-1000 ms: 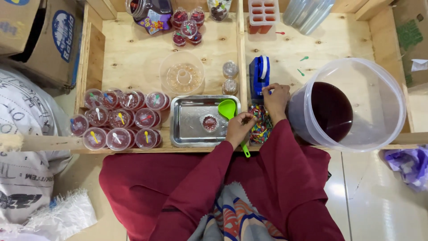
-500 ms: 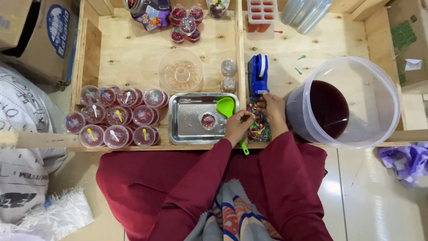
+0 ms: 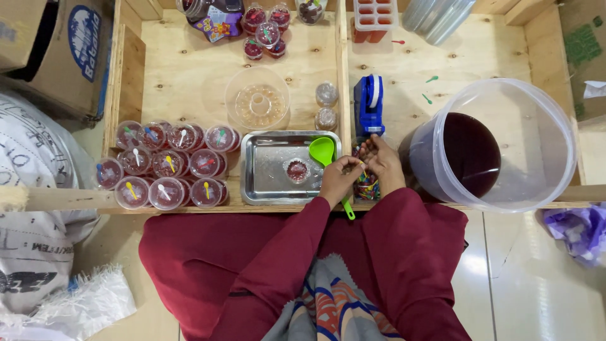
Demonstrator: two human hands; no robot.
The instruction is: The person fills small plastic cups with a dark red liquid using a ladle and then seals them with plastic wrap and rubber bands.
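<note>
My left hand (image 3: 339,179) and my right hand (image 3: 382,163) meet fingertip to fingertip over a heap of small colourful plastic spoons (image 3: 367,187) between the metal tray (image 3: 260,188) and the bucket (image 3: 505,101). Together they pinch a small yellow spoon from the heap. A green ladle (image 3: 322,150) rests on the tray's right edge, its handle running under my left hand. In the tray stands a small clear cup (image 3: 297,170) of red jelly. Both sleeves are maroon.
A clear bucket holds dark red liquid (image 3: 470,151) at the right. Several filled, lidded cups with spoons (image 3: 165,169) stand left of the tray. A blue tape dispenser (image 3: 368,104), a clear ring mould (image 3: 257,101) and two small cups (image 3: 326,106) lie behind. Cardboard boxes are at far left.
My right hand has come down from the blue tape dispenser to the spoon heap and joined my left hand. The left hand has barely shifted.
</note>
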